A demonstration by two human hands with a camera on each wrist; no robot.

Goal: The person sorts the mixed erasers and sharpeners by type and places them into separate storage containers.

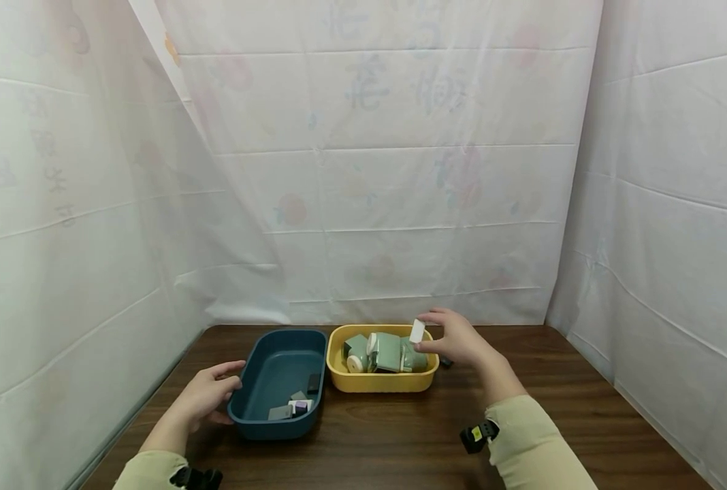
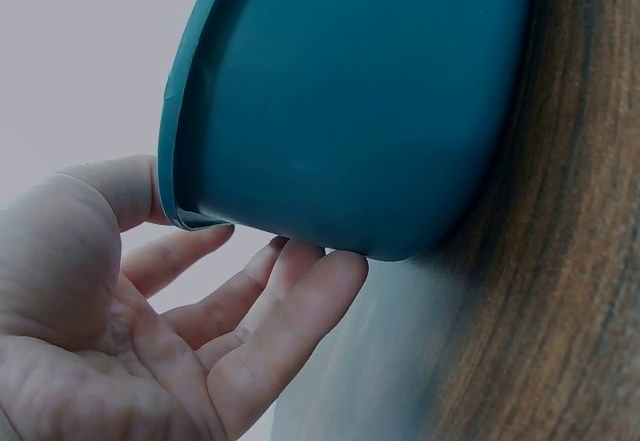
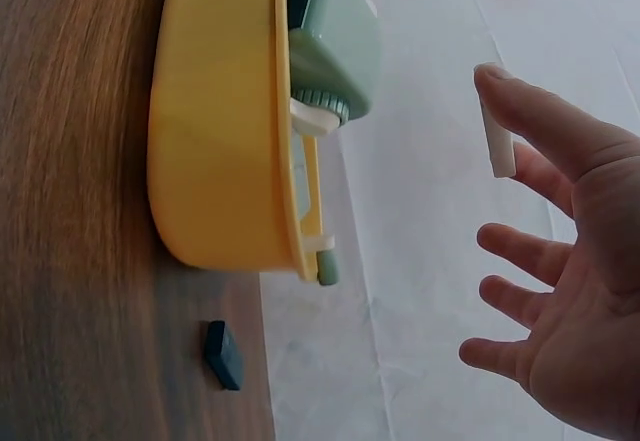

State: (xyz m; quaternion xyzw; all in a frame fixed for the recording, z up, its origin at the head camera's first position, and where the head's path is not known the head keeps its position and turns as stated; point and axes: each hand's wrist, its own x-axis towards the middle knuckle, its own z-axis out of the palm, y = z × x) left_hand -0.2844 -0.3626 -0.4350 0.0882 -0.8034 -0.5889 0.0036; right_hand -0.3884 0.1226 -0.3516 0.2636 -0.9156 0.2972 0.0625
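My left hand (image 1: 206, 395) is at the left side of a dark blue bin (image 1: 258, 429). In the left wrist view its thumb passes behind the rim and the fingertips are against the outer wall of the blue bin (image 2: 350, 111). My right hand (image 1: 458, 338) pinches a small white rectangular block (image 1: 417, 331) between thumb and index finger, above the right end of a yellow bin (image 1: 382, 384). In the right wrist view the white block (image 3: 497, 144) is held on edge, the other fingers spread apart. Pale green containers (image 1: 388, 352) with whitish caps fill the yellow bin.
Inside the blue bin lie a black block (image 1: 313, 384), a grey block (image 1: 280, 413) and a white-and-purple piece (image 1: 301, 407). A small dark block (image 3: 222, 355) lies on the wooden table (image 1: 394, 442) beside the yellow bin. White sheets (image 1: 400, 204) hang at the back and sides.
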